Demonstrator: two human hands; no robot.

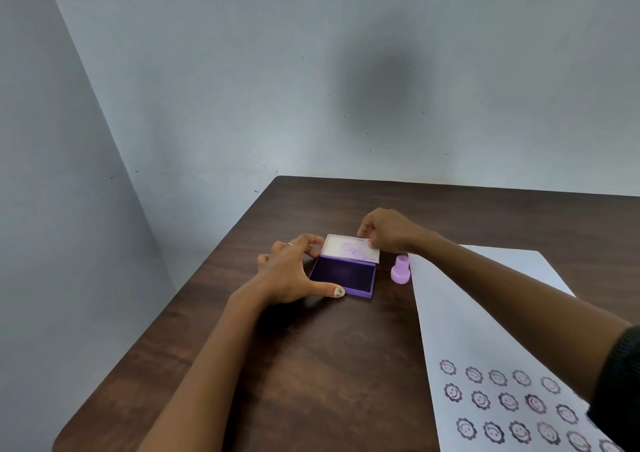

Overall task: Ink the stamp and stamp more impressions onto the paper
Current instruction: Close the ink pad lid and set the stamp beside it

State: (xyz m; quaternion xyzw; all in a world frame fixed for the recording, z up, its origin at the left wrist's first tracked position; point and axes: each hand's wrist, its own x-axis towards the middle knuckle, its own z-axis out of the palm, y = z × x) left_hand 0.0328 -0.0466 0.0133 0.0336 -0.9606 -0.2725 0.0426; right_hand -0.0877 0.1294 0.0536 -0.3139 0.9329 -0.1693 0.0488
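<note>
A purple ink pad point(343, 276) lies open on the dark wooden table point(277, 365), a little beyond the middle of the tabletop, its dark inked face showing and its lid point(349, 249) raised at the pad's twelve o'clock edge — the lid's white inner side is smeared with pale purple. The left hand point(294, 275) grips the pad from its nine o'clock side: the thumb, with a green-painted nail, presses the near corner of the base at about seven o'clock, and the fingers curl round the far left corner where lid meets base; a thin ring shows on one finger. The right hand point(384, 231) pinches the lid's far right corner, at roughly one o'clock from the pad, fingers curled together on the edge. The stamp point(400, 270) — a small lilac one with a round knob — stands upright on the table just beside the pad at its three o'clock, held by neither hand and close to the left edge of the paper point(467, 320). That white sheet runs from the stamp toward five o'clock, partly under the right forearm, and its near end carries rows of purple smiling flower prints point(498, 403).
</note>
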